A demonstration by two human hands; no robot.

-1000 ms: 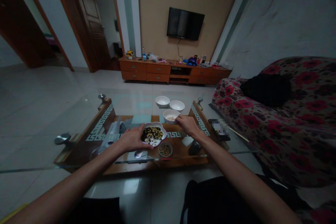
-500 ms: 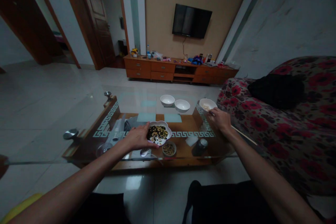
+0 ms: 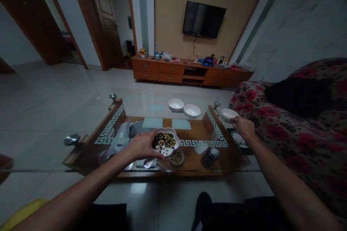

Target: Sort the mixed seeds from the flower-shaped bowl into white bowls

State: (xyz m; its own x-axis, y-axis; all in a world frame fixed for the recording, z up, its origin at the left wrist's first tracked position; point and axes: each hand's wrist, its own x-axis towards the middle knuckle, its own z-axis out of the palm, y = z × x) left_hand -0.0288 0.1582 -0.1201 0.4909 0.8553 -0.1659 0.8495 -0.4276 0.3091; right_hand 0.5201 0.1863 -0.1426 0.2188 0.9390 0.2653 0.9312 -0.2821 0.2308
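Fingers of the right hand (image 3: 244,126) are gripping a small white bowl (image 3: 228,114) just beyond them; left hand (image 3: 142,146) is cupping the bean dish (image 3: 166,140).

A single head-worn camera looks forward and down from a seated height, close above the glass-topped wooden coffee table (image 3: 108,130) at frame centre. Beyond, it faces the wall-mounted black television (image 3: 204,19) in the upper middle; the floral red sofa (image 3: 298,133) fills the right.
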